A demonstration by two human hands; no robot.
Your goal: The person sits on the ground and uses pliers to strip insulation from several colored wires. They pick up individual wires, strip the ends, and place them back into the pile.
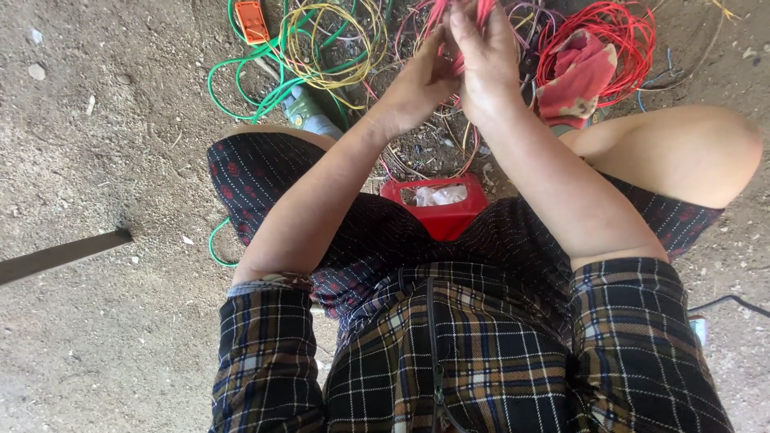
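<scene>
Item: red wire strands, top centre of frame. My left hand and right hand both pinch them; I judge short, firm, untangled grips work best.

Red wire strands — bunched, pinched upright

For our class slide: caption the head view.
Both hands, left hand and right hand, grip red wires above tangled coils.

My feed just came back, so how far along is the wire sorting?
Green coil, yellow coil and red coil already lie wound on the ground. Left hand and right hand grip pink-red wires now. A loose tangle remains below them.
</scene>
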